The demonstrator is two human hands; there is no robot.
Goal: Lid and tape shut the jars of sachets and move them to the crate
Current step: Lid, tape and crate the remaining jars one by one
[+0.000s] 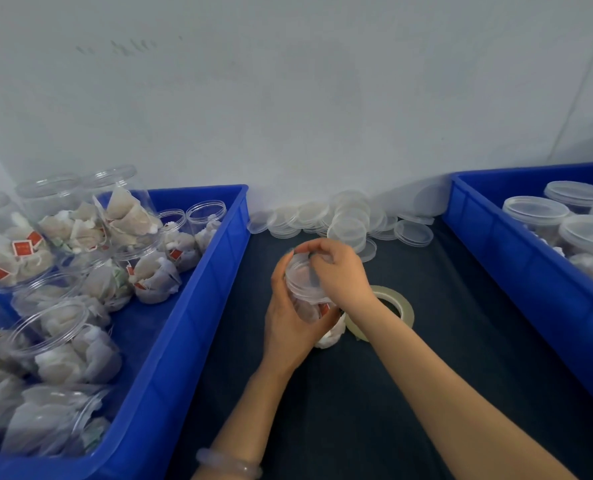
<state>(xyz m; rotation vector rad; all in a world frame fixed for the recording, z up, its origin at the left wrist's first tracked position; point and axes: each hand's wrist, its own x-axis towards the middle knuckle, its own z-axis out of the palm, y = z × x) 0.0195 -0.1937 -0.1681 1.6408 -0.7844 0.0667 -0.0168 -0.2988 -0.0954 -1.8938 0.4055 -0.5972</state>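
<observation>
Head view: left hand (290, 327) grips jar (310, 306), right hand (336, 271) pinches lid (300, 271) onto it. Lid looks tilted; pressing now risks a crooked seat, tape won't seal.

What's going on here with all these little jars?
A person is closing jars of sachets. The left hand grips a jar while the right hand fits a clear lid onto it. A tape roll lies right beside them on the dark table. Open jars wait in the left blue crate; lidded jars sit in the right blue crate.
</observation>
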